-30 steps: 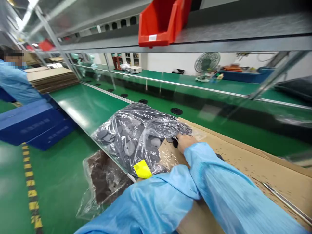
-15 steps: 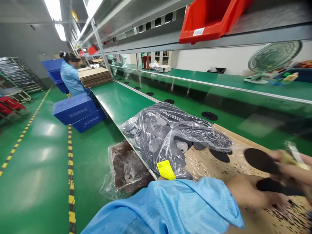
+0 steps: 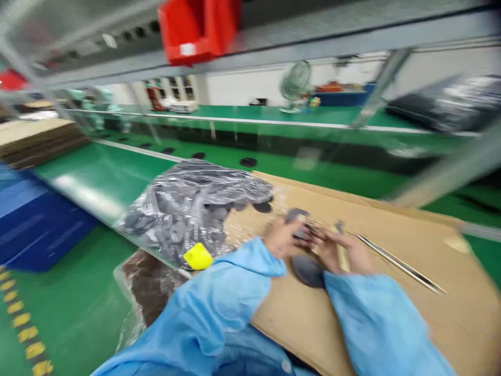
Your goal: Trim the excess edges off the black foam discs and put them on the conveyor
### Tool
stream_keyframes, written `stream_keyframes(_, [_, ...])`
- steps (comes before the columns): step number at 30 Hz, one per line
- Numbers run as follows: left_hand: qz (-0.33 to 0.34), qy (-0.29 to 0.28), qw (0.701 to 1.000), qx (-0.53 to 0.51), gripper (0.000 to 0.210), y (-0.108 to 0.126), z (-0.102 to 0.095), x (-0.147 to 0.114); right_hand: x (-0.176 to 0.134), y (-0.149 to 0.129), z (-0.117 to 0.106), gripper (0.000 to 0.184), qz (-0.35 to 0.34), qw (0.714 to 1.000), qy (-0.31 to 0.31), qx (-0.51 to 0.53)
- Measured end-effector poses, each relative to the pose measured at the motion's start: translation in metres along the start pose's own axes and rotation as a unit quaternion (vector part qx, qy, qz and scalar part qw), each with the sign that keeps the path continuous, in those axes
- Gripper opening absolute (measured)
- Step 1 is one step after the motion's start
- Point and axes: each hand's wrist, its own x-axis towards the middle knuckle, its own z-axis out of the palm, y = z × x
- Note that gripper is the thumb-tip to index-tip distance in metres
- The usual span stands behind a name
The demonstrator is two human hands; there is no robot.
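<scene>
My left hand [image 3: 282,239] is closed on a dark grey round disc [image 3: 296,215], its fingers curled round the lower edge. Close by on the right, my right hand [image 3: 352,253] grips a tool with a pale yellow handle [image 3: 343,257]; motion blur hides what kind it is. The fingertips of both hands meet near the held disc. Below them, another dark disc [image 3: 309,270] lies on the brown cardboard [image 3: 301,318]. To the left rests a clear plastic bag [image 3: 183,196] full of similar discs, with a yellow label [image 3: 198,256] on it.
A long thin rod [image 3: 399,262] lies on the cardboard at right. Several black discs [image 3: 248,162] line the green surface behind. A red bin [image 3: 199,31] sits on the shelf above. Below the bench edge stands a plastic-lined brown box [image 3: 146,284], with a blue box [image 3: 43,224] farther left.
My view has swung right, so the bag and bin appear farther left. Both hands now show in the middle, close together, over the cardboard. The right hand still holds the yellow-handled tool.
</scene>
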Motion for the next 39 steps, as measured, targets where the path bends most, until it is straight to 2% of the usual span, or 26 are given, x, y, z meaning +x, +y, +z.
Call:
stream_keyframes(2, [0.022, 0.022, 0.999, -0.008, 0.042, 0.003, 0.001, -0.001, 0.0, 0.003, -0.005, 0.028, 0.065, 0.985, -0.014, 0.159])
stream_keyframes(4, [0.019, 0.024, 0.999, -0.013, 0.037, 0.004, 0.001, 0.0, 0.001, 0.008, -0.013, 0.031, 0.087, 0.968, 0.019, 0.236])
stream_keyframes(6, [0.018, 0.019, 0.999, -0.021, 0.035, 0.004, 0.001, -0.002, -0.003, 0.011, -0.024, 0.035, 0.078, 0.961, 0.042, 0.261])
stream_keyframes(8, [0.034, 0.019, 0.999, -0.026, 0.032, 0.005, 0.002, -0.005, -0.012, 0.009, -0.033, 0.037, 0.05, 0.975, 0.007, 0.218])
stream_keyframes(11, [0.072, 0.036, 0.996, -0.034, 0.028, 0.007, 0.002, -0.01, -0.028, 0.0, -0.034, 0.032, 0.0, 0.991, -0.129, 0.021])
stream_keyframes(13, [0.09, 0.05, 0.994, -0.042, 0.028, 0.009, 0.001, -0.01, -0.035, -0.007, -0.025, 0.033, -0.025, 0.972, -0.18, -0.151])
stream_keyframes(16, [0.102, 0.067, 0.991, -0.047, 0.029, 0.011, -0.002, -0.007, -0.039, -0.013, -0.007, 0.047, -0.033, 0.935, -0.181, -0.305])
stream_keyframes(20, [0.101, 0.079, 0.991, -0.035, 0.031, 0.013, -0.003, -0.006, -0.039, -0.012, 0.002, 0.062, -0.014, 0.931, -0.164, -0.327])
stream_keyframes(22, [0.099, 0.078, 0.992, -0.028, 0.033, 0.012, -0.004, -0.006, -0.038, -0.011, 0.0, 0.053, -0.025, 0.934, -0.167, -0.315])
stream_keyframes(24, [0.097, 0.084, 0.992, -0.02, 0.035, 0.012, -0.004, -0.006, -0.036, -0.008, -0.003, 0.033, -0.039, 0.946, -0.177, -0.27])
stream_keyframes(26, [0.092, 0.088, 0.992, -0.013, 0.035, 0.012, -0.004, -0.007, -0.032, -0.003, -0.004, 0.018, -0.023, 0.975, -0.139, -0.17])
stream_keyframes(28, [0.086, 0.08, 0.993, -0.007, 0.033, 0.011, -0.003, -0.009, -0.026, 0.002, -0.001, 0.012, 0.015, 1.0, -0.023, -0.014])
stream_keyframes(29, [0.082, 0.066, 0.994, -0.004, 0.032, 0.011, -0.002, -0.011, -0.023, 0.005, 0.001, 0.013, 0.034, 0.995, 0.051, 0.074])
stream_keyframes(30, [0.08, 0.046, 0.996, -0.001, 0.031, 0.01, -0.001, -0.014, -0.021, 0.008, 0.004, 0.014, 0.047, 0.979, 0.124, 0.157])
stream_keyframes(33, [0.077, -0.035, 0.996, 0.02, 0.035, 0.007, 0.003, -0.021, -0.016, 0.012, 0.014, 0.022, 0.047, 0.908, 0.273, 0.313])
stream_keyframes(34, [0.078, -0.051, 0.995, 0.036, 0.038, 0.006, 0.005, -0.023, -0.016, 0.012, 0.017, 0.024, 0.042, 0.894, 0.299, 0.332])
stream_keyframes(36, [0.086, -0.059, 0.992, 0.076, 0.045, 0.004, 0.008, -0.025, -0.017, 0.011, 0.021, 0.023, 0.026, 0.886, 0.314, 0.341])
stream_keyframes(39, [0.12, -0.017, 0.983, 0.137, 0.049, 0.005, 0.009, -0.024, -0.022, 0.008, 0.021, 0.018, 0.011, 0.913, 0.288, 0.289])
